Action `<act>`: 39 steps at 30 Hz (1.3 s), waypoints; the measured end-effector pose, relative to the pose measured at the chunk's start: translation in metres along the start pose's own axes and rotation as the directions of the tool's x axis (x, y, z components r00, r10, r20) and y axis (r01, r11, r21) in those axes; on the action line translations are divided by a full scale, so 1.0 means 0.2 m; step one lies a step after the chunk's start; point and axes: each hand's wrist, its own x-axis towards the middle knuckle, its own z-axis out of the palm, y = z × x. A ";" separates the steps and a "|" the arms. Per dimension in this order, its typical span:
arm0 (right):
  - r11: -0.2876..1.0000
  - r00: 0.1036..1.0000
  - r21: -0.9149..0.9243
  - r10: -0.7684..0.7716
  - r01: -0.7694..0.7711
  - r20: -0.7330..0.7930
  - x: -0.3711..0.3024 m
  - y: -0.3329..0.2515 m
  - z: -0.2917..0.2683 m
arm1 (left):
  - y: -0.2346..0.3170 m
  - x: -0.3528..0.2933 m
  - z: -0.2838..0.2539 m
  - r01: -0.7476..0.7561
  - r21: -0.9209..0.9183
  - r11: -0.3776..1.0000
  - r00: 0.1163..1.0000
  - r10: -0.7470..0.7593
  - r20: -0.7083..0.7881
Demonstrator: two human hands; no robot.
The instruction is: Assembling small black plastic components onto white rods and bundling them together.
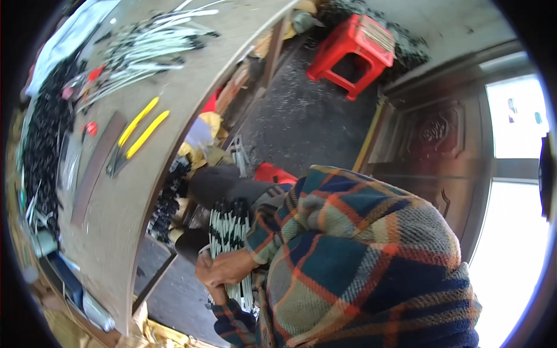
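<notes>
The right hand [237, 265] reaches across a bundle [228, 231] of thin white sticks with black ends; its fingers are bent and drawn in against the left hand [219, 294], which comes up from below to meet it; the two hands touch just beside and over the bundle; their fingertips are hidden, so I cannot tell whether either one pinches a stick or closes round the bundle. The bundle lies at the lap, next to the dark trousers [217, 187], its black ends pointing away from the hands and its white lengths showing again below the right wrist; plaid sleeves [371, 255] cover both forearms.

The table [125, 232] stands to the left; on it lie more white sticks [156, 43] in a loose spread, cutters [146, 136] with yellow handles parted, a brown strip [98, 168] just beside them, and a black heap [49, 127] along the far edge; a red stool [351, 36] stands well apart on the dark floor [307, 124], near a brown door [432, 133].
</notes>
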 end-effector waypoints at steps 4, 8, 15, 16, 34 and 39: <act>0.999 0.998 -0.014 0.048 -0.049 -0.043 0.05 0.03 0.05 | -0.49 -0.06 0.11 -0.337 -0.913 0.229 0.886 0.406 -0.226; 0.970 0.999 -0.240 0.032 -0.022 0.041 0.04 0.05 0.11 | -0.36 -0.05 0.29 -0.613 -0.733 0.293 0.780 0.077 -0.622; 0.947 0.985 -0.314 -0.009 0.064 0.174 -0.04 0.09 0.07 | -0.64 -0.06 0.28 -0.081 0.271 0.959 0.843 0.211 -0.496; 0.958 0.979 -0.282 0.007 0.052 0.202 -0.05 0.11 0.05 | -0.58 -0.11 0.19 -0.080 0.266 0.961 0.840 0.208 -0.501; 0.975 0.960 -0.072 -0.221 0.212 -0.172 0.17 0.13 -0.01 | -0.17 0.23 0.14 -0.104 -0.081 0.991 0.951 0.075 -0.299; 0.952 0.992 0.282 0.127 -0.118 -0.014 0.19 -0.14 -0.05 | -0.02 0.12 0.11 -0.078 -0.236 0.968 0.946 -0.003 -0.324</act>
